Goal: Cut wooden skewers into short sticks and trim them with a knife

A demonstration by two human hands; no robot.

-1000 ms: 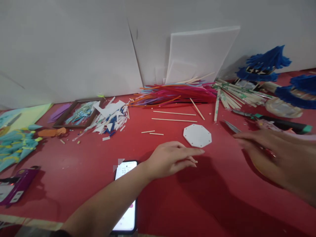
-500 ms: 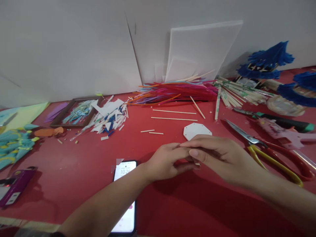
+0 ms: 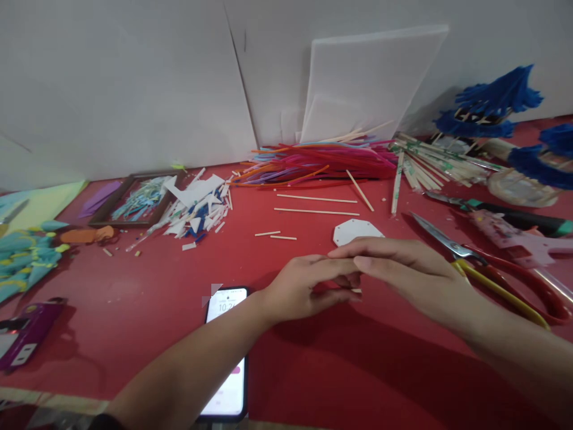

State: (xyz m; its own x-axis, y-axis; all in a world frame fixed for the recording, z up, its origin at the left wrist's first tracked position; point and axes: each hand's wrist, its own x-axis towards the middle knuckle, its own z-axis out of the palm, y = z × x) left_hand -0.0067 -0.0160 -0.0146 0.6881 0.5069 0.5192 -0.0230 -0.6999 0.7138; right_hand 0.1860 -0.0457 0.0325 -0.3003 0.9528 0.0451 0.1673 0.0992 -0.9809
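My left hand [image 3: 304, 285] and my right hand [image 3: 403, 275] meet fingertip to fingertip just above the red table [image 3: 358, 370]. A short wooden stick [image 3: 356, 291] peeks out under the left fingers, which are pinched on it. The right fingers lie over the left fingertips; whether they grip the stick is hidden. A white octagon piece [image 3: 351, 229] lies flat just behind the hands, partly covered by them. Red-and-yellow scissors [image 3: 492, 272] lie on the table to the right of my right hand.
A lit phone [image 3: 226, 352] lies by my left forearm. Long sticks [image 3: 316, 205], a pile of coloured strips [image 3: 322, 164], paper scraps [image 3: 197, 209], a small frame [image 3: 134, 200], white boards [image 3: 367, 83], blue fringed pieces [image 3: 496, 101] and a purple device [image 3: 22, 337] lie around.
My right hand has left the scissors on the table and moved left to meet my left hand. The left hand stayed put, its fingers curling in a little.
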